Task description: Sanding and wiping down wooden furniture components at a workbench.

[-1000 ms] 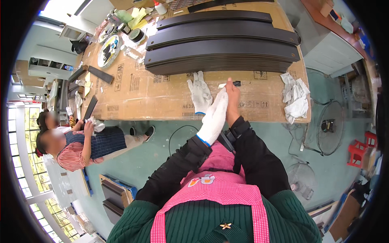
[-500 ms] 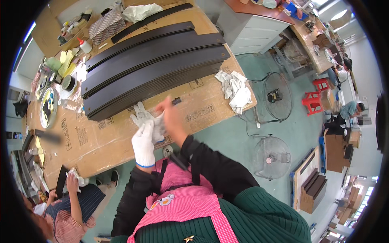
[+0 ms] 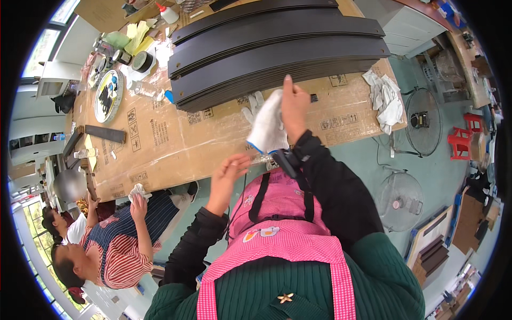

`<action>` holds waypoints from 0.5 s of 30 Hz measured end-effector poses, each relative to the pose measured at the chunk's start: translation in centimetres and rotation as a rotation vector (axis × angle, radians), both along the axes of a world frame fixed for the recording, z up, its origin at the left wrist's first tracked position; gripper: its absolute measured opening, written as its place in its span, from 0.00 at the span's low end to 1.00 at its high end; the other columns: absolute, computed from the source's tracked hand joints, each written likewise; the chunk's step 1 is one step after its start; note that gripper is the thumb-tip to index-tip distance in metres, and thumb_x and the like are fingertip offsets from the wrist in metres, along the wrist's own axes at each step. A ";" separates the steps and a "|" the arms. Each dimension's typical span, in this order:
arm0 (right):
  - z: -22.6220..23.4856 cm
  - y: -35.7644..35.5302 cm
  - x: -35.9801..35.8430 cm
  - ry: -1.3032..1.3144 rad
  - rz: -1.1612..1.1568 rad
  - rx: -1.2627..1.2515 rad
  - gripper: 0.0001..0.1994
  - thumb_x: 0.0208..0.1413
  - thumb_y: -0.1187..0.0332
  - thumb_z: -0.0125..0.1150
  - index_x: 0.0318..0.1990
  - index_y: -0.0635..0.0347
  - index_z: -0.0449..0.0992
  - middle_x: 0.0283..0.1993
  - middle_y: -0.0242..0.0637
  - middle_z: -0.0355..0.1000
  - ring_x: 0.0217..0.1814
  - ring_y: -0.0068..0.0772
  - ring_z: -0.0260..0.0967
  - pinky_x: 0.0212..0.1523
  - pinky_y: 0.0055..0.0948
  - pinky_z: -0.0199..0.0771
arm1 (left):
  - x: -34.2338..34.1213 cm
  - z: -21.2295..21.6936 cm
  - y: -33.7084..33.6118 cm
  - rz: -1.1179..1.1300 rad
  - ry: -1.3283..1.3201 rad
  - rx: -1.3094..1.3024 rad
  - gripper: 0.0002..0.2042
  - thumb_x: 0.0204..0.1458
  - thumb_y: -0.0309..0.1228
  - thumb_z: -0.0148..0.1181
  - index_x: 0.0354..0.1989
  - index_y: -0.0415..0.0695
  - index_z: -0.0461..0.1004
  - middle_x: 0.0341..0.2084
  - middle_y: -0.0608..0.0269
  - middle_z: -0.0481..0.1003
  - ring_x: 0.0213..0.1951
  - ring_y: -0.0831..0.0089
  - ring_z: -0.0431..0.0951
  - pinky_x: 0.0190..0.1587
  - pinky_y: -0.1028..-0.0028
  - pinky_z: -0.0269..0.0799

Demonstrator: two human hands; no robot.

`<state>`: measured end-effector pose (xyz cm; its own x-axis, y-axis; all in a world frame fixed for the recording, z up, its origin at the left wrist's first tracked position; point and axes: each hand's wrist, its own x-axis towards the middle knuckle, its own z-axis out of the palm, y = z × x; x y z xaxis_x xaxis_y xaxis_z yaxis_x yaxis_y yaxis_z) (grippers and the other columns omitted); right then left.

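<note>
Looking down from the head view, a white glove point(image 3: 268, 124) is seen pinched in the right hand point(image 3: 295, 105), held up above the near edge of the surface point(image 3: 176, 149). The right grip is closed on the glove: its fingers are wrapped over the upper part, and the cuff with its blue rim hangs down toward the wrist. The left hand point(image 3: 228, 172) is bare and raised just below and to the left of the glove, apart from it, with fingers loosely curled and half open; nothing is held in it.

The glove is judged to be light, soft and limp, so it would fold and sag wherever it is not supported; it is neither fragile nor slippery, being knitted. It would best be taken by the cuff, where the rim gives a firmer edge to pull against.

A second glove point(image 3: 253, 106) lies flat on the surface just beyond the held one. Behind it a stack of long dark curved panels point(image 3: 277, 48) is laid across the cardboard-covered top. A heap of white rags point(image 3: 386, 98) rests near the right end. At the far left side another person point(image 3: 114, 240) in a striped top is seated.
</note>
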<state>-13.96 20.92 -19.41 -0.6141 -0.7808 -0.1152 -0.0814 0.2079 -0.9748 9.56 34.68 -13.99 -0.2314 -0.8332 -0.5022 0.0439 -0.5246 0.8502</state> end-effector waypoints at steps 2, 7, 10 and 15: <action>-1.9 -0.3 1.1 0.121 -0.034 -0.056 0.22 0.69 0.54 0.57 0.31 0.67 0.75 0.26 0.45 0.73 0.27 0.43 0.68 0.34 0.43 0.68 | 2.0 -0.6 0.2 -0.016 -0.136 0.138 0.17 0.73 0.36 0.47 0.61 0.39 0.72 0.53 0.58 0.79 0.54 0.69 0.79 0.58 0.68 0.74; -0.4 9.5 -7.9 0.036 0.363 0.053 0.08 0.65 0.66 0.59 0.38 0.62 0.76 0.28 0.33 0.74 0.31 0.27 0.73 0.33 0.30 0.71 | 2.6 -1.0 1.4 -0.572 -0.160 0.130 0.15 0.72 0.34 0.50 0.58 0.40 0.74 0.46 0.63 0.81 0.45 0.77 0.78 0.50 0.75 0.75; 5.8 21.6 -12.9 -0.148 1.053 0.220 0.08 0.66 0.66 0.58 0.43 0.61 0.80 0.36 0.35 0.78 0.39 0.27 0.77 0.42 0.30 0.78 | -0.3 -0.8 1.6 -0.959 -0.138 -0.156 0.14 0.67 0.35 0.58 0.55 0.44 0.81 0.50 0.61 0.78 0.49 0.72 0.76 0.53 0.72 0.71; 9.9 31.6 -7.4 0.000 0.991 0.274 0.14 0.69 0.61 0.58 0.52 0.62 0.76 0.47 0.43 0.73 0.48 0.41 0.74 0.49 0.40 0.75 | -8.1 -0.6 -0.1 -1.364 0.129 -0.390 0.12 0.58 0.32 0.69 0.50 0.46 0.85 0.45 0.59 0.77 0.49 0.66 0.77 0.51 0.71 0.72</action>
<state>-21.40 52.56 -9.52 0.2917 -0.8838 -0.3657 -0.3372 0.2627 -0.9040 1.49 34.60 -14.62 -0.9778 -0.0023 -0.2097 -0.2096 0.0446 0.9768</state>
